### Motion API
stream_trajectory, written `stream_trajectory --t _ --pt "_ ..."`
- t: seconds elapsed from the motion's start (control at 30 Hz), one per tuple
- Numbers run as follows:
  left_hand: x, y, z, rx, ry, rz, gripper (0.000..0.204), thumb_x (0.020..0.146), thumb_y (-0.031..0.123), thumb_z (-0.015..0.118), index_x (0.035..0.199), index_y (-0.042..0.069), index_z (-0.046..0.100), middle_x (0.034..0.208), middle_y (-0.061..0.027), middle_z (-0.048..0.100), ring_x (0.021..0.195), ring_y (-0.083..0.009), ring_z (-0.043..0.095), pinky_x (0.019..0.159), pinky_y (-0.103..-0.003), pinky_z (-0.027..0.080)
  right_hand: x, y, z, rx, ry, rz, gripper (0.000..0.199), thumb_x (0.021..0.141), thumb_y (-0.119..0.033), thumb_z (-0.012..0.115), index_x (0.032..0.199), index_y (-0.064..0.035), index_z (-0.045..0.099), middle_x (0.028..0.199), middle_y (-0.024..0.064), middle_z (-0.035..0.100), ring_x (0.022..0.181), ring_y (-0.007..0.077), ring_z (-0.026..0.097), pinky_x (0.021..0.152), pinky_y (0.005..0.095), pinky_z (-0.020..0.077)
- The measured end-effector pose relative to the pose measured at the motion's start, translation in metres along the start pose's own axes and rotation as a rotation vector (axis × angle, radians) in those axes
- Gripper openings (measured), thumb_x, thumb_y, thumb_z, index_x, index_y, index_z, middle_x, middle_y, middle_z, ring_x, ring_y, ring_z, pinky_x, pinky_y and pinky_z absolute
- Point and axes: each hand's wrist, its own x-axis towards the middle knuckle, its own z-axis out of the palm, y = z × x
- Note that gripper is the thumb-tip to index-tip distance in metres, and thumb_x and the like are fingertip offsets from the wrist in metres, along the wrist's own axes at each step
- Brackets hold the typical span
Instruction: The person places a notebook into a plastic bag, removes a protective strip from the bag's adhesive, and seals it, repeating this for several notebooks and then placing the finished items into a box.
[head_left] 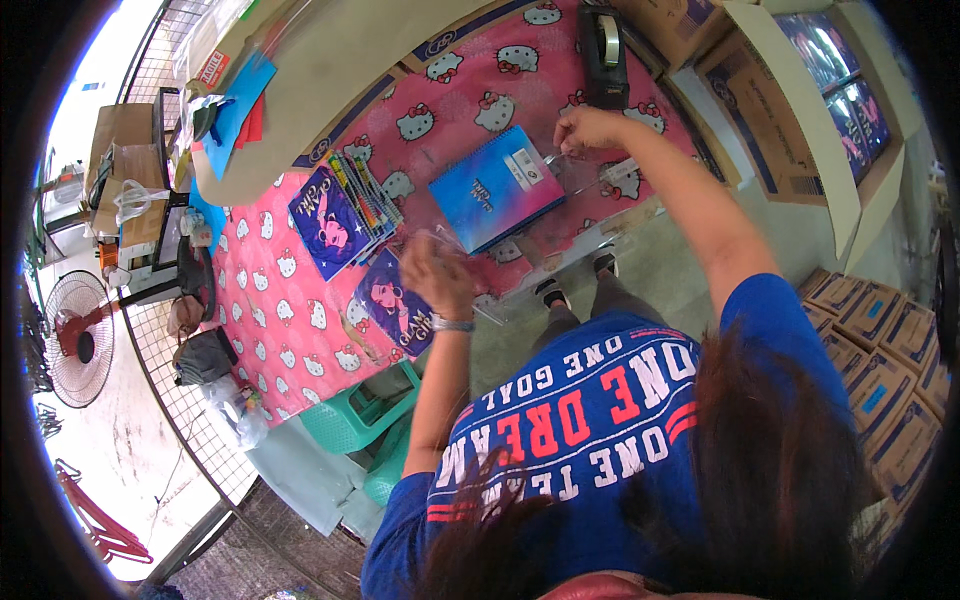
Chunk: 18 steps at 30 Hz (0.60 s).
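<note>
A blue-and-pink spiral notebook (492, 190) lies on the pink patterned table cover, with thin clear plastic (600, 182) spread about its right and lower sides. At the plastic's right edge, past the notebook's right side, my right hand (590, 132) pinches it with closed fingers. My left hand (437, 275) is at the notebook's lower left corner, its fingers curled on a shiny bit of the same plastic; part of the grip is hidden. Beneath and beside that hand lies a purple notebook (393, 303) with a drawn figure on its cover. Farther left is a fanned stack of similar notebooks (335, 222).
A black tape dispenser (606, 60) stands at the table's far right. An opened carton (765, 120) holding dark glossy packs is to the right, with stacked cartons (880, 350) below it. A green stool (350, 415) stands by the near table edge. A fan (82, 340) is at far left.
</note>
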Motion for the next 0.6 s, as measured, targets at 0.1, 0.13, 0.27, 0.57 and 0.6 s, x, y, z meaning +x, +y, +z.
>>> stream_trajectory --t 0.1,0.13,0.27,0.57,0.6 --pt "-0.017 0.002 0.028 -0.187 0.009 -0.050 0.039 0.088 0.025 0.055 0.120 0.003 0.052 0.103 -0.0179 0.061 0.100 -0.0346 0.056 0.088 -0.040 0.042 -0.005 0.009 0.007 0.067 -0.041 0.110 0.017 0.083 -0.005 0.058 0.099 0.0017 0.059 0.086 0.0076 0.063 0.081 0.0166 0.062 0.070 0.0301 0.0495" --pt "-0.015 -0.009 0.037 -0.292 -0.130 -0.249 0.042 0.090 0.030 0.054 0.121 0.002 0.051 0.102 -0.0168 0.061 0.097 -0.0334 0.057 0.085 -0.039 0.044 -0.006 0.013 0.009 0.158 -0.020 0.146 0.019 0.084 -0.006 0.057 0.101 0.0008 0.059 0.089 0.0073 0.063 0.082 0.0165 0.062 0.071 0.0307 0.0494" --pt "0.009 -0.063 0.079 -0.762 -0.488 -0.997 0.059 0.091 0.052 0.047 0.122 0.001 0.051 0.100 -0.0120 0.061 0.088 -0.0271 0.059 0.074 -0.034 0.047 -0.005 0.037 0.027 0.559 0.071 0.207 0.023 0.087 -0.013 0.055 0.108 -0.0030 0.056 0.100 0.0066 0.061 0.087 0.0172 0.061 0.074 0.0328 0.0489" --pt "0.002 -0.092 0.110 -1.179 -0.864 -1.417 0.097 0.079 0.081 0.030 0.129 -0.001 0.047 0.106 -0.0101 0.060 0.089 -0.0229 0.056 0.079 -0.032 0.044 -0.008 0.029 0.070 0.807 0.187 0.339 0.019 0.086 -0.022 0.054 0.100 -0.0092 0.056 0.094 0.0031 0.056 0.082 0.0171 0.055 0.072 0.0320 0.0468" --pt "0.000 -0.094 0.112 -1.265 -0.864 -1.433 0.100 0.078 0.083 0.028 0.130 -0.001 0.045 0.110 -0.0109 0.059 0.094 -0.0243 0.056 0.083 -0.033 0.043 -0.009 0.026 0.072 0.796 0.197 0.327 0.019 0.086 -0.022 0.053 0.100 -0.0096 0.056 0.093 0.0030 0.056 0.081 0.0168 0.055 0.072 0.0318 0.0465"
